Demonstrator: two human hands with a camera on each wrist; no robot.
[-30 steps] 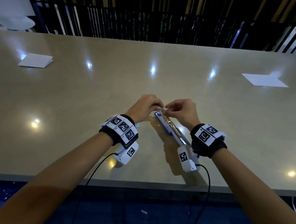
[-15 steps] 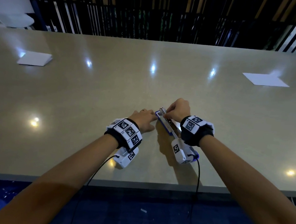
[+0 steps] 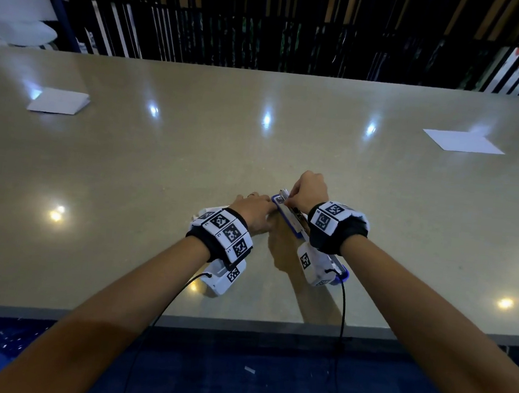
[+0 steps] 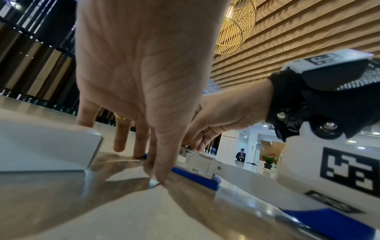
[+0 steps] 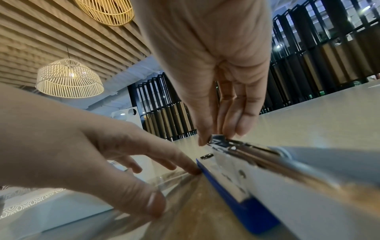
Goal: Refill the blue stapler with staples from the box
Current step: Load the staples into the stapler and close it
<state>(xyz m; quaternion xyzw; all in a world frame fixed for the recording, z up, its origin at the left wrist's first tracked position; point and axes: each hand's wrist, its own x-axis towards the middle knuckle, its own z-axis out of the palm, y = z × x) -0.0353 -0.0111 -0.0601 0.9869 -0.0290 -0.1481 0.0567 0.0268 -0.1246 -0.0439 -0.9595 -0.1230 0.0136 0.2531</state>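
- Head view: the blue stapler (image 3: 290, 220) is lying opened out flat on the surface (image 3: 256, 151), near its front edge. The left hand (image 3: 252, 211) is resting beside it with fingers stretched, touching its near side. The right hand (image 3: 308, 190) is curling over the far tip of the stapler's metal channel.
- Left wrist view: the left hand's fingers (image 4: 139, 146) are pressing straight down, tips against the blue base (image 4: 195, 176), gripping nothing. The white staple box (image 4: 49, 149) is sitting just to the left, under the little finger.
- Right wrist view: the right hand's fingertips (image 5: 205, 138) are pinching the front end of the staple channel (image 5: 242, 149). A staple strip is too small to make out there.
- Handling: the stapler looks rigid and light, likely sliding on this glossy top, so bracing the base is wise. Staple strips are brittle; pinching them by the sides seems best.
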